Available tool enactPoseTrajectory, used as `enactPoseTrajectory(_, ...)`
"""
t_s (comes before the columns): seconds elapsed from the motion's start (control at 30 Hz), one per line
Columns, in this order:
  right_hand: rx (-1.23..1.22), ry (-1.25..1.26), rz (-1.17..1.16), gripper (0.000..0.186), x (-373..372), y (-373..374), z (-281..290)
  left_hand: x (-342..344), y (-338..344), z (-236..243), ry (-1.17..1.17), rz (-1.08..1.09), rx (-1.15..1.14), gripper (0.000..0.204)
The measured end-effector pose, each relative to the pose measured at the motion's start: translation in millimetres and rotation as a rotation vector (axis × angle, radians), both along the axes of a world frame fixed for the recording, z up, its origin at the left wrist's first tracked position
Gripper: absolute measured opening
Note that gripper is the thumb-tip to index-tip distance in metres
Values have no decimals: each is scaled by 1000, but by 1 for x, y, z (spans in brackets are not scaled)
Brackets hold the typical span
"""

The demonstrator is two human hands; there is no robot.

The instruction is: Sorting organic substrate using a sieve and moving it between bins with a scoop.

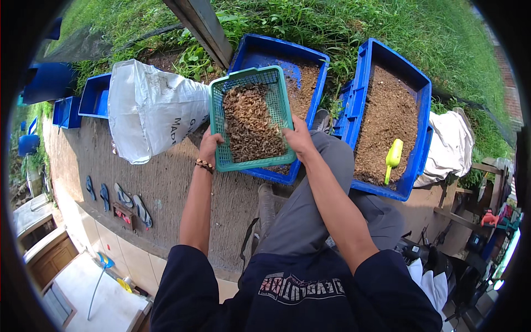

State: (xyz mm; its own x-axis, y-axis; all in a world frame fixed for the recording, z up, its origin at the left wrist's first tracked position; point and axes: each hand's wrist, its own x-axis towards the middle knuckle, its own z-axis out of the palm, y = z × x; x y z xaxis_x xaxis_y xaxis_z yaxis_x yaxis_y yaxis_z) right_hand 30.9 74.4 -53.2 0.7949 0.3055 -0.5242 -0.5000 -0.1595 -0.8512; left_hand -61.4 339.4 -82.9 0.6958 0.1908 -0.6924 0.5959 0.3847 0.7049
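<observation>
You hold the green basket point(279, 105) with both hands: your left hand point(210, 148) is closed on its left rim near the lower corner, and your right hand point(299, 138) grips the right rim. The basket is up in front of you, over a blue tray point(260, 51), partly hiding it. Inside the basket lies clumpy brown matter point(251, 122), with bare mesh along its right side.

Left of the basket, a white sack point(152, 108) carries dark capital letters, partly lost in the folds at its lower right. Below the basket, your dark shirt point(310, 315) bears large pale-and-red lettering across the chest, upside down in this view. Right of the basket, a second tray point(417, 138) holds brown grains, with a yellow-green scoop point(393, 156) lying on them; I can make out no writing on either.
</observation>
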Motion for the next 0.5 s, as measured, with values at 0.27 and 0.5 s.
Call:
enactPoseTrajectory(0.27,108,-5,-111,54,-18,24,10,-8,23,21,-16,-39,-20,75)
enactPoseTrajectory(0.5,114,49,-68,59,-10,8,-16,4,-6,64,-12,83,-92,79)
